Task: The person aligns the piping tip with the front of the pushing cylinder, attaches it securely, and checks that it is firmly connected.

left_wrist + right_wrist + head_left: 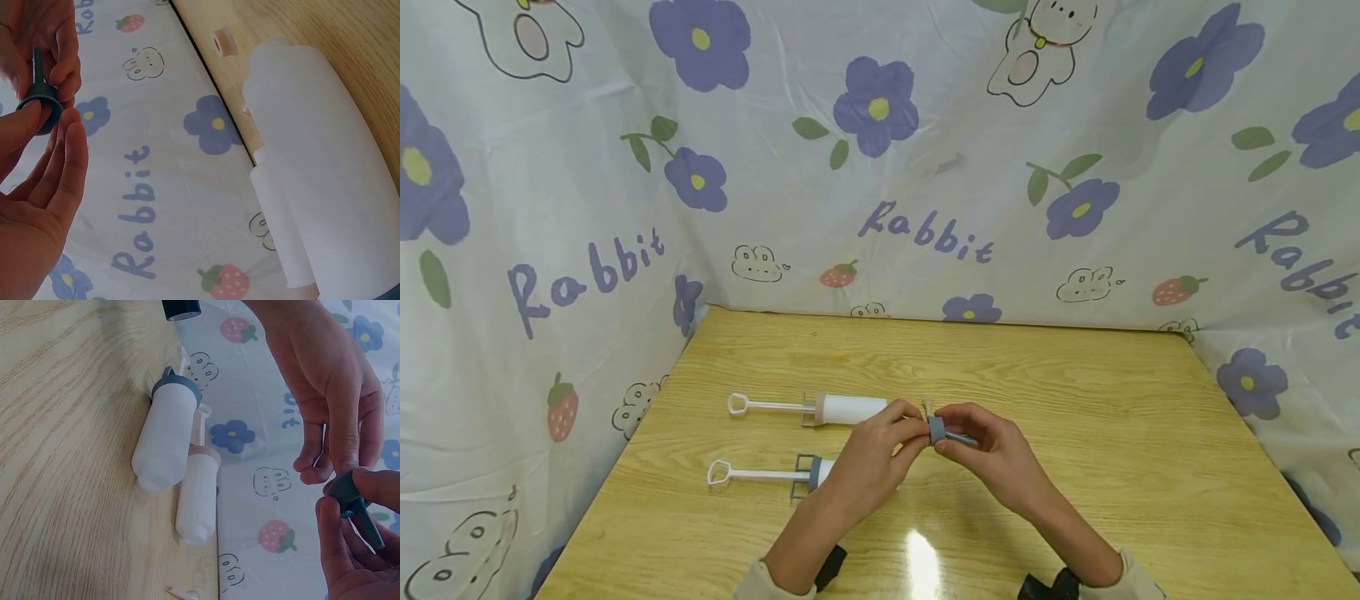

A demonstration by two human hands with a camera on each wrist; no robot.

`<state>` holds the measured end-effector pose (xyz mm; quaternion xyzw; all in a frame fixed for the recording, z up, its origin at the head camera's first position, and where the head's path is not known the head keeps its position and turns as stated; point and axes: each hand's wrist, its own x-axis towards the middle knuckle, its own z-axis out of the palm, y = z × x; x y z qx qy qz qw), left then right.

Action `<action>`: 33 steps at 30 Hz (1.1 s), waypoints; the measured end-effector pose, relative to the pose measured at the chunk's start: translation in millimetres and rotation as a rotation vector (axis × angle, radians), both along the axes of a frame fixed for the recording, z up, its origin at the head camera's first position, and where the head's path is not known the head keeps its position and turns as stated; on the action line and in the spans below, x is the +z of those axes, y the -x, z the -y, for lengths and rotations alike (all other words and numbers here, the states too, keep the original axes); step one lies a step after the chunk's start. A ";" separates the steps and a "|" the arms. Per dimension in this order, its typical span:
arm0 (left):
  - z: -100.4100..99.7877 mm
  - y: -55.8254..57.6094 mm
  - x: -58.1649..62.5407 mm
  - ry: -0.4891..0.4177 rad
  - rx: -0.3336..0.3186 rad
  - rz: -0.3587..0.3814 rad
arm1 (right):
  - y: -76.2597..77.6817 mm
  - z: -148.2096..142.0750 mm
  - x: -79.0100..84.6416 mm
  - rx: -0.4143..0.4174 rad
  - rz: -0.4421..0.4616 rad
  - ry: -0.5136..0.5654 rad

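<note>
A blue-grey nozzle (936, 430) with a wide collar and a narrow spout is between both hands, above the table. The left hand (874, 450) pinches its collar, and in the left wrist view the left thumb overlaps the collar's rim. From the other side the right hand (996, 454) grips the nozzle (342, 491) with thumb and fingers, its spout pointing to the right in the head view. Left of the hands lie two white syringe-like tubes with plungers: one (853, 408) has a beige collar, the larger one (165, 434) a blue-grey collar. The left forearm partly hides the larger tube.
A small beige nozzle (927, 406) is just beyond the fingertips on the wooden table (1112, 400). In the left wrist view a beige ring-like piece (225, 42) rests near the tubes. A printed cloth (940, 158) surrounds the table's back and sides.
</note>
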<state>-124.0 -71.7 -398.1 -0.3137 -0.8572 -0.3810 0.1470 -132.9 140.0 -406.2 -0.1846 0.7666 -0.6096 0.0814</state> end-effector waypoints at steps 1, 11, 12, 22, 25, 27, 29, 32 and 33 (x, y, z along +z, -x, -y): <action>0.0 0.2 -0.2 0.001 0.000 0.003 | 0.1 0.2 0.0 -0.001 0.003 -0.002; 0.8 -0.4 -0.6 0.010 -0.009 0.042 | -0.5 -0.5 0.4 -0.015 0.039 -0.008; 0.7 -0.4 -0.8 0.009 -0.010 0.046 | -0.4 -0.8 0.3 -0.014 0.036 -0.006; -0.2 -0.1 -2.2 -0.015 -0.015 0.031 | 0.1 -2.3 0.8 -0.031 0.028 -0.007; -0.3 -0.5 -1.6 -0.017 -0.010 0.040 | -0.2 -3.2 0.6 -0.033 0.029 -0.008; -0.3 -0.9 -1.0 -0.021 -0.005 0.050 | -0.3 -3.7 0.4 -0.033 0.028 -0.006; -0.4 -1.2 -0.5 -0.029 -0.006 0.059 | -0.4 -4.4 0.3 -0.033 0.027 -0.005; 0.2 -1.7 -0.4 -0.032 -0.005 0.072 | -0.3 -5.5 0.4 -0.036 0.023 -0.006; 0.6 -2.0 -0.5 -0.031 -0.001 0.079 | -0.2 -5.9 0.6 -0.037 0.023 -0.008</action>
